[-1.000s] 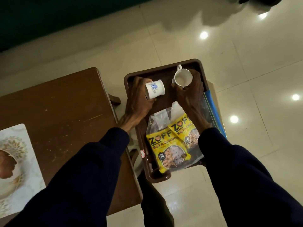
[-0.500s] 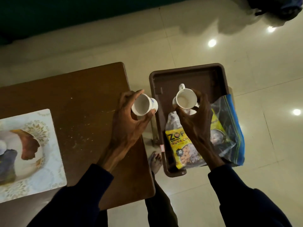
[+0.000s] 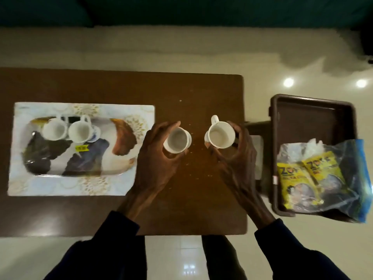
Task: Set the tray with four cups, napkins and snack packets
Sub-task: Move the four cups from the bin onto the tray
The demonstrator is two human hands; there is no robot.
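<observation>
The left hand point(image 3: 155, 158) holds a small white cup point(image 3: 177, 140). The right hand point(image 3: 236, 156) holds a white handled mug point(image 3: 220, 134). The flowery white tray point(image 3: 80, 184) with two cups point(image 3: 67, 131) lies left, nearer the left hand.
</observation>
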